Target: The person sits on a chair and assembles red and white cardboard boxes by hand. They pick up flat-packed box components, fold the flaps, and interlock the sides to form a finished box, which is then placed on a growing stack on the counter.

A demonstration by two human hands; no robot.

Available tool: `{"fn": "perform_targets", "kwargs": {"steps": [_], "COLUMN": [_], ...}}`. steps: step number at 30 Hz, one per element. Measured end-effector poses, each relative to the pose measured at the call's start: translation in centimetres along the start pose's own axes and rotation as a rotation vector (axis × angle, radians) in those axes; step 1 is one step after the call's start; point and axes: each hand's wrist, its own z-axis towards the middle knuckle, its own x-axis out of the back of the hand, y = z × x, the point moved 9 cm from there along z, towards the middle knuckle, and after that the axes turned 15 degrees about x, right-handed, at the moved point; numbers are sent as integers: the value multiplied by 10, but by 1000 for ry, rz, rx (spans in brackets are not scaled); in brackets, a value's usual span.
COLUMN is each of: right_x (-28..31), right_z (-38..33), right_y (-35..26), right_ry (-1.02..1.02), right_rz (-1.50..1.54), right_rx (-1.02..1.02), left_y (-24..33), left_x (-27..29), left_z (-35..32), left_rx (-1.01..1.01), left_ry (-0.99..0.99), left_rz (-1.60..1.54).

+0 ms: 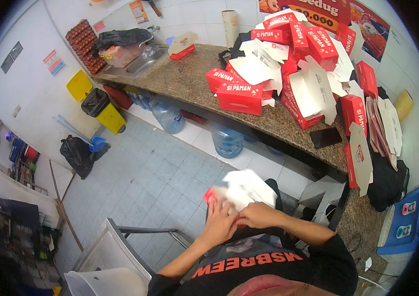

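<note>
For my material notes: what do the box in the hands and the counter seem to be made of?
Box: seemingly thin paperboard, red outside, white inside, bending into flaps between left hand and right hand. Counter: speckled brown stone, probably polished granite.

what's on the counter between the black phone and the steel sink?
In the head view, between the black phone and the steel sink lies the granite counter with folded red cartons stacked near the phone's end; nearer the sink it's bare.
</note>
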Motion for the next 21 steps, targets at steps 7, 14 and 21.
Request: {"fn": "perform_targets", "kwargs": {"steps": [7, 14, 21], "right_x": [19, 93, 54], "right_z": [0, 5, -1], "right_y": [45, 21, 50], "right_ry": [679, 822, 969], "right_rz": [701, 441, 553], "right_rx": [-85, 21, 33], "left_y": [-30, -48, -42], "left_x": [-7, -14, -6], "left_z": [14, 39, 46], "left_rx": [358, 274, 278], "left_ry": [305, 474, 465], "left_rz": [-723, -701, -630]}}
